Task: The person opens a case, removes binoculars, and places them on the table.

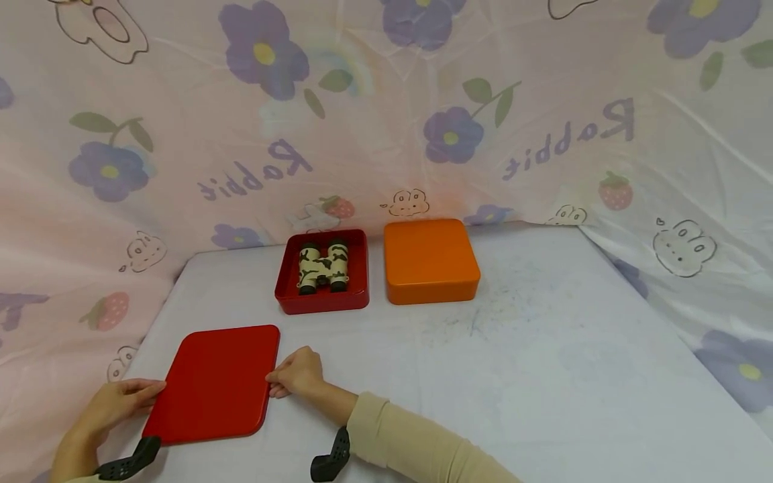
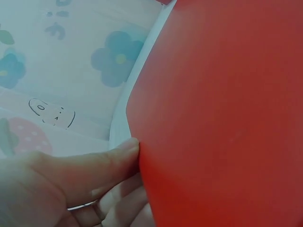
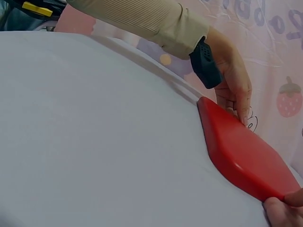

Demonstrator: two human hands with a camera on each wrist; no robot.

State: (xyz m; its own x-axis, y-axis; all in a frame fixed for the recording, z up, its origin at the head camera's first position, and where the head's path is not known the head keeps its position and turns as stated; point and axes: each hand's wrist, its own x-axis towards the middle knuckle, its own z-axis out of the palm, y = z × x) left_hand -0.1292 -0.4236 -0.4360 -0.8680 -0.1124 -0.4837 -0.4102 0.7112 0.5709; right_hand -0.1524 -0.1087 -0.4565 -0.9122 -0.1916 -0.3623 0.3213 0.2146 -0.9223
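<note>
A flat red lid (image 1: 214, 386), square with rounded corners, is at the left front of the table. My left hand (image 1: 117, 406) pinches its left edge, with the thumb (image 2: 127, 145) along the rim and the other fingers curled below. On the opposite edge, my right hand (image 1: 300, 372) grips the lid between thumb and fingers; only those fingertips (image 3: 279, 210) show in the right wrist view. Behind the lid stands an open red box (image 1: 323, 305) with camouflage-patterned binoculars (image 1: 323, 268) lying inside. The lid's underside is hidden.
To the right of the red box stands an orange box (image 1: 431, 258) with its top covered. A white cloth (image 1: 531, 376) covers the table, with faint smudges near the orange box. A printed curtain (image 1: 374, 121) hangs along the back and sides.
</note>
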